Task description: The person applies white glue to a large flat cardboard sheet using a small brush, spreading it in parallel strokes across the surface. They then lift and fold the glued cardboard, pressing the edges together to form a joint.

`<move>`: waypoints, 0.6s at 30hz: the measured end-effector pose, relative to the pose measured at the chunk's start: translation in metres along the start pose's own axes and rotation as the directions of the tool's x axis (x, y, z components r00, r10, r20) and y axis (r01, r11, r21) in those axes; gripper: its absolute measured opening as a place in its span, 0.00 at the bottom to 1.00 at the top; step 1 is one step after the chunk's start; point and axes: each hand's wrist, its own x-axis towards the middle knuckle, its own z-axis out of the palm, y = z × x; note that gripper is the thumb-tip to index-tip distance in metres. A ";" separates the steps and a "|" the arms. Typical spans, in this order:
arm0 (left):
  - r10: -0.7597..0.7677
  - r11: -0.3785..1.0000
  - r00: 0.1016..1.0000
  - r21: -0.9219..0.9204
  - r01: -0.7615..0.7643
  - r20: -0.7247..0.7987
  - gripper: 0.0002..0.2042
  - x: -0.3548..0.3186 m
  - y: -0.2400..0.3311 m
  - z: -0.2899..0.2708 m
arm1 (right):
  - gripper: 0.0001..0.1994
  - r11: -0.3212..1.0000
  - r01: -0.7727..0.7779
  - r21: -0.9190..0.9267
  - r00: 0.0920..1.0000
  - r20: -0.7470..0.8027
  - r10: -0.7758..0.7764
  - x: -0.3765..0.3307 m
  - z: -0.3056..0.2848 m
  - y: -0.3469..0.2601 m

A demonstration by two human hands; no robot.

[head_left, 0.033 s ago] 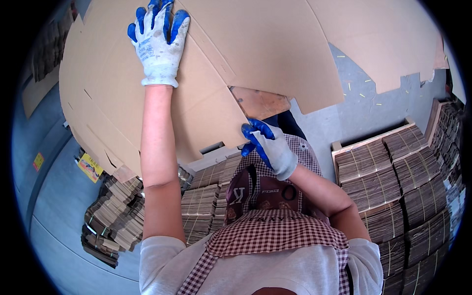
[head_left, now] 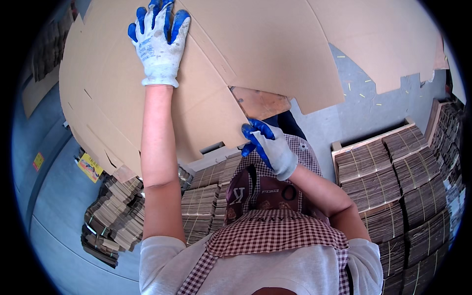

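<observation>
A large sheet of brown cardboard [head_left: 206,115] with creases, slits and cut-out notches spreads in front of me. My left hand [head_left: 161,44], in a white knit glove with blue coating, lies flat on its upper part with the fingers spread. At the sheet's near right corner, my right hand [head_left: 270,147], gloved the same way, has its thumb and fingers closed round the edge. Between the panels a gap shows a brown wooden-looking surface [head_left: 263,102].
Strapped bundles of flat cardboard [head_left: 388,182] fill a wooden-framed pallet at right. More bundles [head_left: 201,199] stand below the sheet, and another stack [head_left: 115,211] is at left. Small yellow strips [head_left: 362,95] lie scattered on the grey floor [head_left: 319,125].
</observation>
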 end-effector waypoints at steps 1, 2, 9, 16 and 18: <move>0.000 1.000 1.000 0.011 0.000 -0.002 0.23 0.000 0.001 0.000 | 0.20 1.000 0.008 -0.001 1.000 -0.012 -0.008 0.000 0.001 -0.001; 0.000 1.000 1.000 0.023 0.000 -0.004 0.23 0.000 0.001 -0.001 | 0.19 1.000 0.016 -0.002 1.000 -0.024 -0.016 -0.001 0.003 -0.002; 0.008 0.999 1.000 0.034 -0.007 -0.013 0.23 0.001 0.003 0.001 | 0.16 0.999 -0.025 -0.040 0.996 -0.088 0.021 -0.003 0.009 -0.008; -0.030 0.999 1.000 0.045 0.030 0.004 0.24 -0.002 0.008 0.002 | 0.14 0.815 -0.097 -0.572 0.990 -0.138 0.022 -0.003 0.017 -0.046; -0.038 0.998 0.999 0.051 0.038 0.007 0.24 -0.002 0.009 0.002 | 0.14 0.779 -0.127 -0.614 0.983 -0.181 0.017 -0.005 0.024 -0.060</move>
